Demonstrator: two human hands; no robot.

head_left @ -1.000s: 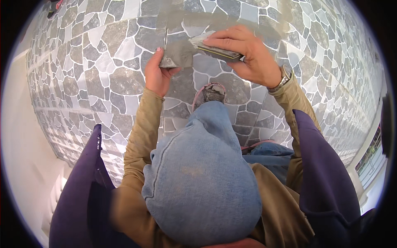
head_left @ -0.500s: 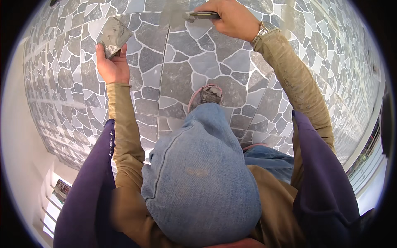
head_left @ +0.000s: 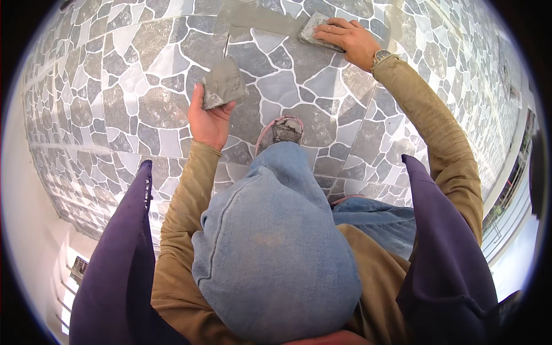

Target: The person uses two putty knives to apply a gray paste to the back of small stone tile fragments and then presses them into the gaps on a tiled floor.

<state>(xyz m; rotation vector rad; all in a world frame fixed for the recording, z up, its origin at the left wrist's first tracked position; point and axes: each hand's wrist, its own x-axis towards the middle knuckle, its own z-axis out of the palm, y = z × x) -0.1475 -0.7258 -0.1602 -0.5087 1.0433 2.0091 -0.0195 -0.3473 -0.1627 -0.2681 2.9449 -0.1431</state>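
Observation:
My left hand (head_left: 209, 123) is closed around the near edge of a flat, squarish plate (head_left: 225, 82) loaded with wet grey mortar. The plate is held above the tiled floor, left of my foot. Farther off to the right, my right hand (head_left: 353, 43) grips a flat rectangular spreader (head_left: 315, 31) caked with the same mortar. Its fingers lie over the top of the spreader, which is down at the floor. A band of grey mortar (head_left: 267, 22) is smeared along a tile joint just left of the spreader.
Stone-patterned floor tiles (head_left: 146, 103) with white lines spread all around. My shoe (head_left: 286, 129) and jeans-covered knee (head_left: 276, 241) fill the near middle. A pale wall (head_left: 34, 230) stands at the left, and a light edge (head_left: 512, 164) runs along the right.
My left hand has moved right and nearer with the mortar plate. My right hand has shifted right, and the spreader, seen edge-on before, now shows its broad face. The mortar band shows more fully.

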